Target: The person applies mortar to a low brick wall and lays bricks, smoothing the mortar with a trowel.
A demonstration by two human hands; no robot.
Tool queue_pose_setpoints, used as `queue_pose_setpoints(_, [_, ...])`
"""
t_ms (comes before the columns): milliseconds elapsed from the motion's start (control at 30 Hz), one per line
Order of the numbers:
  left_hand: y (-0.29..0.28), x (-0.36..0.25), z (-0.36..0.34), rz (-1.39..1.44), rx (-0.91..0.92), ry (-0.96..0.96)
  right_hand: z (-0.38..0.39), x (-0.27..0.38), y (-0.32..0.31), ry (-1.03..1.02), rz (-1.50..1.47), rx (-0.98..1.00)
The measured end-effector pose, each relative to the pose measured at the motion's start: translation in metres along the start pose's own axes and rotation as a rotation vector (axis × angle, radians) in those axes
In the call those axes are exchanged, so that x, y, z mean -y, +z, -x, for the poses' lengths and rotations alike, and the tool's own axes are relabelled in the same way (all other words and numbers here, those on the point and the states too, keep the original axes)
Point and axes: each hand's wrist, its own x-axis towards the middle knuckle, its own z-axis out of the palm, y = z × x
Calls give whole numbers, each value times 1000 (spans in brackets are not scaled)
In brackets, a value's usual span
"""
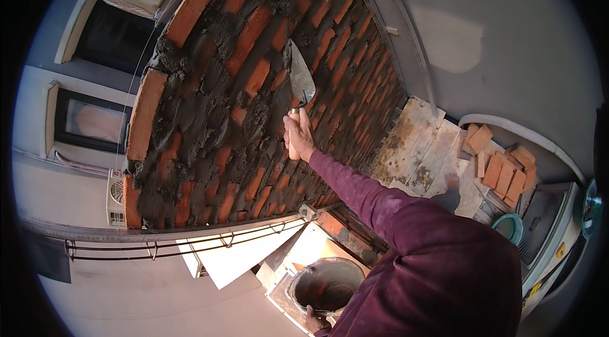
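Note:
My right hand (299, 135), in a maroon sleeve, is closed round the wooden handle of a pointed trowel (302, 77). The metal blade lies over the face of a brick wall (258, 77), whose orange bricks are smeared with wet grey mortar; I cannot tell if it touches. Low in the view, my left hand (315, 320) grips the rim of a round bucket (298, 277). Dark mortar appears inside the bucket. My sleeve and body hide part of its far side.
Loose orange bricks (504, 172) are piled at right beside mortar-stained boards (412, 140). A green basin (509, 228) stands near them. A thin dark rail (152, 251) runs below the wall. Windows (92, 118) and air-conditioner units (116, 197) line the building at left.

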Motion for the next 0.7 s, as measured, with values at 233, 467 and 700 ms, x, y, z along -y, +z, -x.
queue_pose_setpoints(233, [1,9,-25,-172,150,365,63,91,-64,139,-836,125])
queue_pose_setpoints(467, [16,-28,-4,26,111,71,22,137,-75,-603,-56,-544])
queue_pose_setpoints(700, [-20,-11,-56,-962,21,602,22,20,5,-363,578,-354])
